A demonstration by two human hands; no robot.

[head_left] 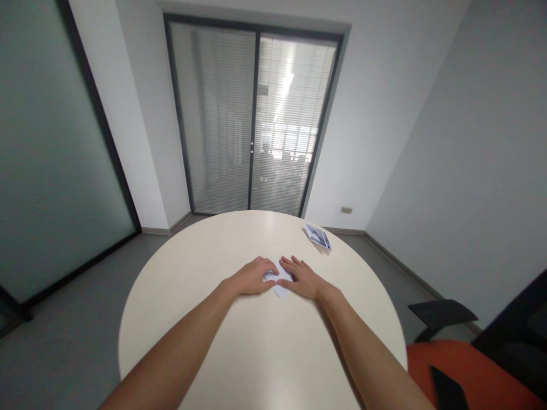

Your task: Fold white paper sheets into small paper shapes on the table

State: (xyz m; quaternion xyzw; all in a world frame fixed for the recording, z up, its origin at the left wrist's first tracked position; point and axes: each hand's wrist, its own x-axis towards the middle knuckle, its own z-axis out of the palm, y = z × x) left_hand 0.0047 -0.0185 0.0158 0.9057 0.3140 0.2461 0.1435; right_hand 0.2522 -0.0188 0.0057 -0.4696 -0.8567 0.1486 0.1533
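Note:
A small piece of white folded paper point(281, 291) lies on the round cream table point(265, 353), between my two hands. My left hand point(255, 276) rests at the paper's left side, its fingers bent and its thumb stretched toward the middle with a gap between them. From the right, my right hand point(302, 278) lies over the paper with fingers spread out flat and the thumb pointing left. Both thumb tips come close together on the paper. The hands cover much of the paper, so its full folded shape is hidden.
A printed card or folded leaflet point(317, 236) lies near the table's far right edge. An office chair with an orange seat point(465, 370) and black armrest point(442, 312) stands at the right. Beyond the table is a glass door point(252, 119) with blinds.

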